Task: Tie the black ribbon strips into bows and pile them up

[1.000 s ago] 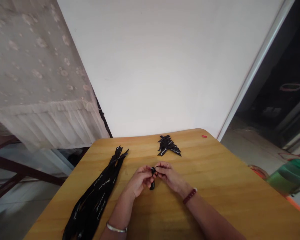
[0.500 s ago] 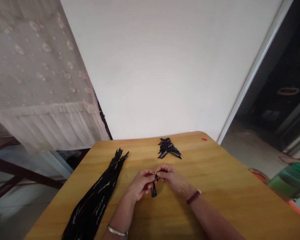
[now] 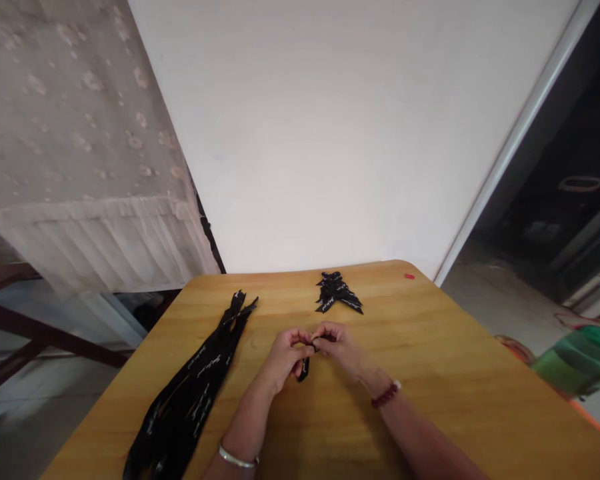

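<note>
Between my two hands is a short black ribbon (image 3: 304,369) with white lettering, its loose end hanging below my left fingers. My left hand (image 3: 289,357) pinches it between thumb and fingers. Fingertips of my right hand (image 3: 336,343) close on the same ribbon, almost touching the left ones; the part between them is mostly hidden. Beyond my hands lies a small stack of black ribbon bows (image 3: 334,292) with white print. To the left, a long bundle of black printed ribbons (image 3: 195,380) stretches toward the near edge.
The wooden table (image 3: 430,393) meets a white wall panel (image 3: 330,133) at its far edge. A small red item (image 3: 409,276) lies near the far right corner. Right of the table stands a green bin (image 3: 577,360); a floral curtain (image 3: 80,133) hangs at left.
My fingers have drawn closer together on the ribbon, covering more of it. Its hanging end has shifted slightly left and up. The bows and the bundle lie as before.
</note>
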